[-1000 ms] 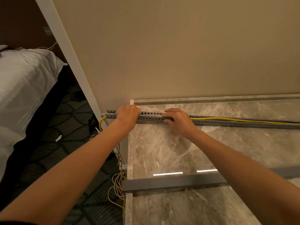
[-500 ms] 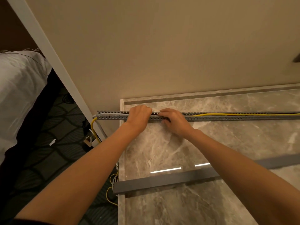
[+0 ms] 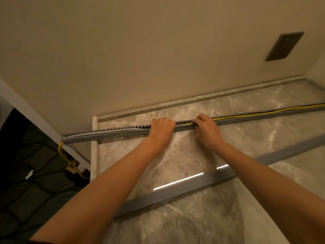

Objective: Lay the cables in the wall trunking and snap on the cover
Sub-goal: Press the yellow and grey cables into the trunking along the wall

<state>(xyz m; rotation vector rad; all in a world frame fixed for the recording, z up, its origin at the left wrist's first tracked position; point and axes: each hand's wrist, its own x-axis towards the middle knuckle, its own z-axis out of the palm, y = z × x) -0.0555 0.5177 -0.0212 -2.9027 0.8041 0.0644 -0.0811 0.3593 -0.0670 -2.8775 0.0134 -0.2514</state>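
Observation:
A long grey slotted trunking (image 3: 246, 118) lies on the marble counter (image 3: 263, 217) near the beige wall. A yellow cable (image 3: 263, 112) runs inside it from the right, with a dark cable beside it. My left hand (image 3: 161, 129) is curled over the trunking near its middle. A short way to the right, my right hand (image 3: 207, 131) grips the trunking where the yellow cable reaches it. Left of my left hand a grey strip (image 3: 105, 133) lies along the trunking top. The flat grey cover (image 3: 175, 192) lies loose on the counter under my forearms.
The trunking's left end overhangs the counter edge, and the yellow cable end (image 3: 61, 150) drops from it toward the dark patterned floor (image 3: 26, 191). A white door frame (image 3: 26, 110) stands at the left. A dark wall plate (image 3: 284, 46) sits high on the right.
Both hands have slid to the right along the trunking, and my view has turned right with them. More of the trunking now shows to the left of my left hand.

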